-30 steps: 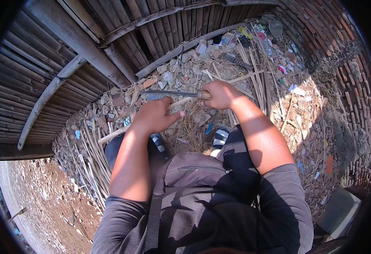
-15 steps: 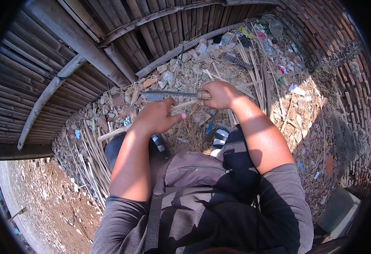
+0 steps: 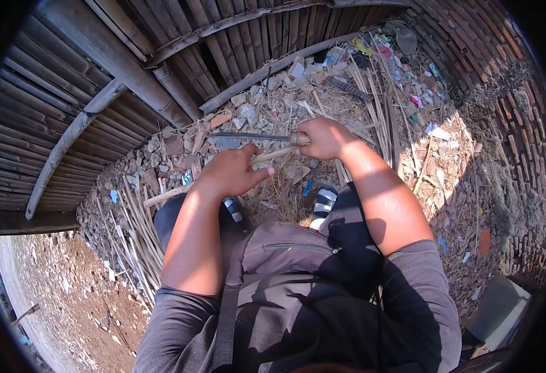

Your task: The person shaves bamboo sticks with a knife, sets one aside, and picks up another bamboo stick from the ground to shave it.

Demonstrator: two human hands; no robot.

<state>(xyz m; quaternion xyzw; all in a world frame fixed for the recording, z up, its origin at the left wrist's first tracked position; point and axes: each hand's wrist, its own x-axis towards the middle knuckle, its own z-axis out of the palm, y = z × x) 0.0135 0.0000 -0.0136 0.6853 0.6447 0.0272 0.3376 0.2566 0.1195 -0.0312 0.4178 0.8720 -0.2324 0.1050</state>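
My right hand (image 3: 324, 138) is closed round the wooden handle (image 3: 299, 140) of a large knife. Its long dark blade (image 3: 248, 135) points left, just beyond the fingers of my other hand. My left hand (image 3: 230, 171) grips a pale bamboo strip (image 3: 276, 154), thumb stretched along the near side. One end of the strip reaches up to the knife handle by my right hand; whether they touch I cannot tell. A pale length showing left of my left forearm looks like the same strip, its middle hidden by the hand and arm.
Split bamboo strips (image 3: 133, 239) lie piled at my left, and more strips (image 3: 382, 118) lie ahead on the right. Rubble and litter (image 3: 248, 112) cover the ground. A bamboo wall (image 3: 42, 112) stands on the left, a brick wall (image 3: 522, 137) on the right.
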